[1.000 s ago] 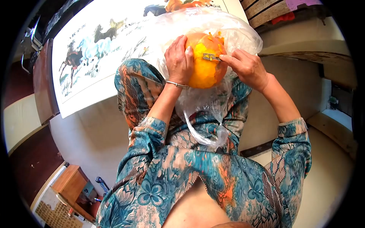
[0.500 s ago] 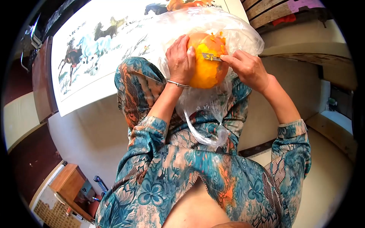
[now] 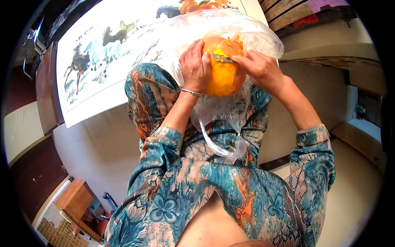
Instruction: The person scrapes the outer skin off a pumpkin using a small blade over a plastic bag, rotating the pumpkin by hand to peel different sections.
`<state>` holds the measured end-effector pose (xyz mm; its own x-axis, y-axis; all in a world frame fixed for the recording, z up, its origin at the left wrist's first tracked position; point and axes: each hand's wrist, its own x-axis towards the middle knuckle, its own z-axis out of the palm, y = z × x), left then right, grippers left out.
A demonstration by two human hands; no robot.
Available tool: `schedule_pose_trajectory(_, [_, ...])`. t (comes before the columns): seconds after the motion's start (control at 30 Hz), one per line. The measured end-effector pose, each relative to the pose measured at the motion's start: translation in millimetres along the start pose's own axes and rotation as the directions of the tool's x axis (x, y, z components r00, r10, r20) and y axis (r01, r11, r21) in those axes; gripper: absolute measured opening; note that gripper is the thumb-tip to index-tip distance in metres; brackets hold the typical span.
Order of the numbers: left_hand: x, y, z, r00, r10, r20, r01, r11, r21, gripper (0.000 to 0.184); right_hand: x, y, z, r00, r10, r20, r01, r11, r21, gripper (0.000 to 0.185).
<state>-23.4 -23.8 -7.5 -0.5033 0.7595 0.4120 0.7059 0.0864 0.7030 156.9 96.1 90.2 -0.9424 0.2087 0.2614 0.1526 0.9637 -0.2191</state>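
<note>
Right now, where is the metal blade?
The metal blade is above and slightly right of the head view's centre, on the orange pumpkin, in the right hand.

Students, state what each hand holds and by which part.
Right hand: the metal blade, by its right end. Left hand: the orange gourd, by its left side.

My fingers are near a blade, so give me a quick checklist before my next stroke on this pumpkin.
1. Left hand steadying the pumpkin: ok, it lies against the left side.
2. Right hand gripping the peeler: ok, it holds the right end.
3. Left thumb well clear of the peeler: not ok, it looks close to the peeler's left end.
4. Scraps cleared away: not ok, bits cling to the pumpkin's upper part.
5. Plastic bag fully under the pumpkin: cannot tell, the underside is hidden.
</note>
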Motion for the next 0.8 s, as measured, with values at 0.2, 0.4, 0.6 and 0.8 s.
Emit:
schedule_pose_trajectory(0.2, [0.3, -0.7, 1.8, 1.000, 0.007, 0.008, -0.008, 1.000, 0.019, 0.039, -7.0, 10.0, -4.8, 1.000, 0.003, 0.011, -0.003, 1.000, -0.010, 0.034])
schedule_pose_trajectory(0.4, [-1.9, 0.4, -0.7, 1.000, 0.009, 0.000, -0.009, 1.000, -0.008, 0.039, 1.4, 13.2, 2.4, 1.000, -0.011, 0.016, 0.010, 0.997, 0.070, 0.032])
schedule_pose_trajectory(0.6, [-1.6, 2.2, -1.2, 1.000, 0.025, 0.010, -0.025, 1.000, -0.014, 0.039, -9.2, 12.5, -11.8, 0.998, -0.028, 0.064, 0.023, 0.997, 0.074, 0.032])
schedule_pose_trajectory(0.8, [-1.9, 2.8, -2.0, 0.999, 0.032, 0.009, -0.032, 0.999, -0.009, 0.039, 3.7, 17.5, -3.9, 0.996, -0.030, 0.084, 0.026, 0.998, 0.052, 0.031])
